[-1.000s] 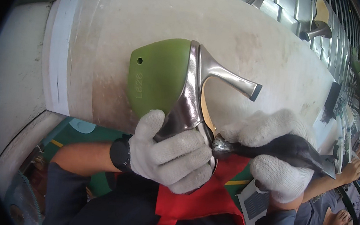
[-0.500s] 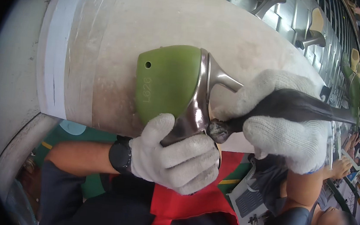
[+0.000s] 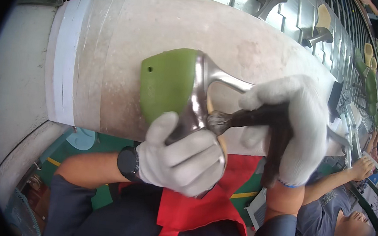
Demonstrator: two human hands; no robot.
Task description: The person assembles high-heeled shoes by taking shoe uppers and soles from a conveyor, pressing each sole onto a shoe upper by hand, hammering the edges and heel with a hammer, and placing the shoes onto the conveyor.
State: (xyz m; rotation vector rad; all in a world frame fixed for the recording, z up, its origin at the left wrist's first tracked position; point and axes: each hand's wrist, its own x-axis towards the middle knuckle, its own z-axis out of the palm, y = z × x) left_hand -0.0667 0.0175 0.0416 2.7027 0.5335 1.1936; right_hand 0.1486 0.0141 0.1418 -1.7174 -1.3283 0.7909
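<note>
A metallic pewter-coloured high-heeled shoe point(image 3: 199, 96) with a green shoe last point(image 3: 167, 82) in it lies on its side on the pale padded work surface. My left hand point(image 3: 183, 158), in a white knitted glove, is closed around the shoe's front part. Its slim heel point(image 3: 231, 81) points right, toward my right hand point(image 3: 304, 129). This gloved hand is closed around a dark hand tool point(image 3: 261, 118), whose worn, rounded head rests at the shoe's sole edge. One dark part of the tool hangs down by my wrist. The tool's exact kind is unclear.
Beyond the work surface point(image 3: 162, 20) runs a slatted metal conveyor point(image 3: 294, 19) carrying a heeled shoe point(image 3: 320, 26) and other shoe parts. A co-worker point(image 3: 339, 214) sits at the right with an arm stretched out. A pale blue stool point(image 3: 81, 138) stands below at the left.
My right hand has turned and moved left, tilting the dark tool so one part now hangs down. The shoe and my left hand have shifted slightly left in view.
</note>
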